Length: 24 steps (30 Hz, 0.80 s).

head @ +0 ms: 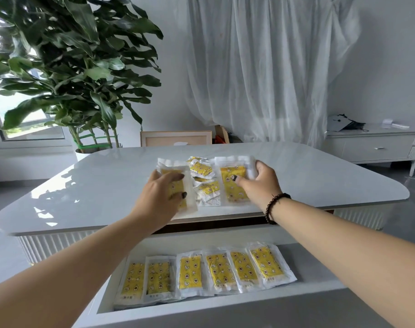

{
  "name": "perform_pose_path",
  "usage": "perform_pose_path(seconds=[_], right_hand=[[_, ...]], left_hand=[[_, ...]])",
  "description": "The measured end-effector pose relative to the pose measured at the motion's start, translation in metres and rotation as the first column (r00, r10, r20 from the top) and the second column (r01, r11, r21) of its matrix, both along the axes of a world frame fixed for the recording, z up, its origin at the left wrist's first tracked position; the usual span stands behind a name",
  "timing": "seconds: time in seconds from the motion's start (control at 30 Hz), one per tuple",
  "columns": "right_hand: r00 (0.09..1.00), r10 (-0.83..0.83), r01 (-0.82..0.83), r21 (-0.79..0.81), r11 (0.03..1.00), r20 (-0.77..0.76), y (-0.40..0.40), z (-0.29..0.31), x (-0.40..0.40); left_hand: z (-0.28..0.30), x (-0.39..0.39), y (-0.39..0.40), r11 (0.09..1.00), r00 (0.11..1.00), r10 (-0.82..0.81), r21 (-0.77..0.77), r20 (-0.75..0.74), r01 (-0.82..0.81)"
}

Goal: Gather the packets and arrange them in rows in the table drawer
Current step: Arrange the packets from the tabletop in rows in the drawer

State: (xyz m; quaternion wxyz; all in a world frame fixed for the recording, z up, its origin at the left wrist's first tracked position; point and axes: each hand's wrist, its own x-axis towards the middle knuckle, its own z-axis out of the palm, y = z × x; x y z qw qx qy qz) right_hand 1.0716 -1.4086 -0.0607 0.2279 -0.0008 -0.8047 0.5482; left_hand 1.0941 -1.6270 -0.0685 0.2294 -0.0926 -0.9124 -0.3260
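Observation:
Several clear packets with yellow patterned contents lie in a loose pile [204, 183] on the white table top [95, 185]. My left hand [160, 197] grips one packet [187, 200] at the pile's left side, fingers curled over it. My right hand [258, 183] grips another packet [232, 185] at the pile's right side, thumb on top. Below the table edge the white drawer [225, 306] stands pulled out. A row of several packets [201, 273] lies side by side along the drawer's front.
A large leafy potted plant [71, 67] stands behind the table at left. A picture frame [175, 138] leans behind the table. White curtains [261, 67] hang at the back, and a low white sideboard [372, 145] stands at right.

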Motion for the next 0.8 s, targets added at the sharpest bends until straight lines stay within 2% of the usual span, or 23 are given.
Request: perform_pose_path(seconds=[0.13,0.3,0.4,0.5,0.57,0.67,0.73,0.8], right_hand=[[0.990,-0.128,0.135,0.155,0.979,-0.056,0.014,-0.011,-0.015],[0.987,-0.125,0.088,0.308,0.947,0.100,0.022,-0.033,-0.019],[0.982,-0.162,0.122,0.322,0.939,0.099,0.025,-0.030,-0.022],[0.984,-0.173,0.160,0.238,0.958,0.035,0.035,-0.025,-0.020],[0.995,-0.103,0.100,0.161,0.982,0.009,0.046,-0.020,-0.012],[0.991,0.113,-0.118,0.075,0.990,0.069,0.068,-0.016,0.002],[0.961,0.191,-0.219,0.126,0.968,0.198,0.083,-0.022,0.006],[0.921,0.160,-0.259,0.250,0.933,0.355,0.100,-0.034,0.007]], left_hand=[[-0.008,-0.008,-0.010,0.992,0.997,-0.023,-0.123,-0.077,0.014],[-0.027,-0.008,-0.019,0.908,0.996,-0.081,-0.411,0.025,0.085],[-0.027,-0.008,-0.020,0.927,0.997,-0.079,-0.366,0.019,0.080],[-0.028,-0.005,-0.018,0.937,0.996,-0.077,-0.339,0.031,0.084],[-0.028,-0.001,-0.014,0.942,0.994,-0.101,-0.317,0.029,0.105],[-0.030,0.008,-0.005,0.928,0.987,-0.148,-0.338,0.057,0.158],[-0.034,0.014,0.002,0.901,0.977,-0.192,-0.376,0.096,0.215],[-0.040,0.020,0.007,0.869,0.963,-0.235,-0.415,0.134,0.270]])
